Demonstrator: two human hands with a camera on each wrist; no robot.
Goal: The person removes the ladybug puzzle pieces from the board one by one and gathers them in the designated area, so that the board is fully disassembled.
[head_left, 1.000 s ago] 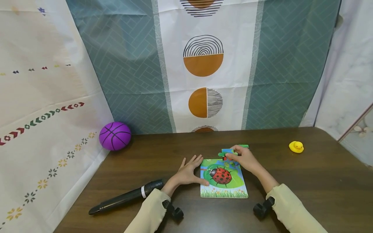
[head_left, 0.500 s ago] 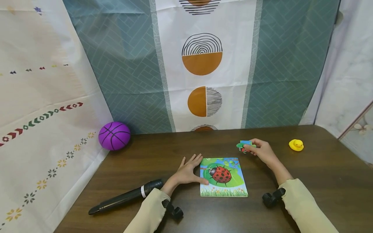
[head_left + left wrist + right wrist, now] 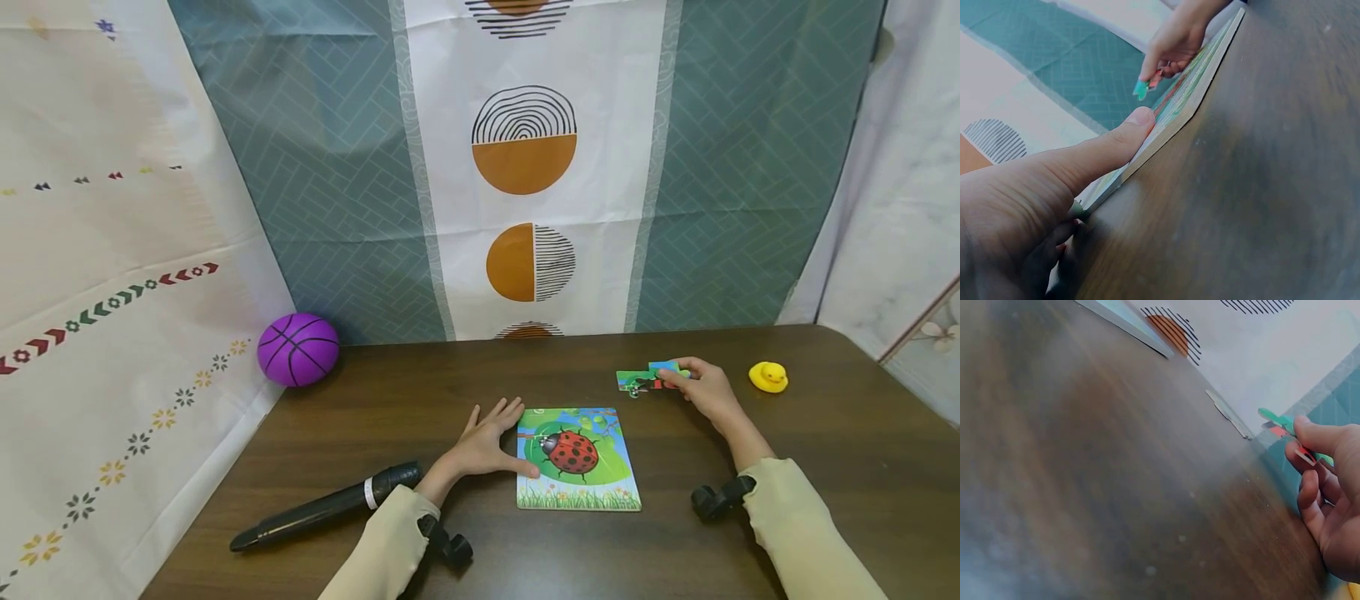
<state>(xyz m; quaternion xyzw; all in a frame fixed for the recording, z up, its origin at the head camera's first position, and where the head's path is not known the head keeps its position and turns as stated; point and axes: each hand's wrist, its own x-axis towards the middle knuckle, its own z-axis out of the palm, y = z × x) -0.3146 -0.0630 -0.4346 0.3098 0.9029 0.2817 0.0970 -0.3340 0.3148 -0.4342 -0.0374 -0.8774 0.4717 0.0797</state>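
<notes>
My right hand (image 3: 711,393) pinches a jigsaw piece (image 3: 662,367) of blue, green and red between thumb and fingers, at the back right of the table. In the right wrist view this held piece (image 3: 1282,425) is clear of the tabletop. Just left of it lies a flat green jigsaw piece (image 3: 630,381); in the head view the two look close or overlapping. My left hand (image 3: 478,450) is spread at the left edge of a square ladybug picture board (image 3: 572,492), the thumb (image 3: 1125,134) resting on its top.
The brown table (image 3: 570,558) bears a thick black marker-shaped object (image 3: 322,512) at the left. A purple ball (image 3: 297,350) sits at the back left, and a yellow rubber duck (image 3: 768,377) stands right of my right hand. Patterned cloth (image 3: 360,250) hangs behind.
My right hand has carried the jigsaw piece from the board's top edge away to the right, past the flat green piece. My left hand has stayed on the board.
</notes>
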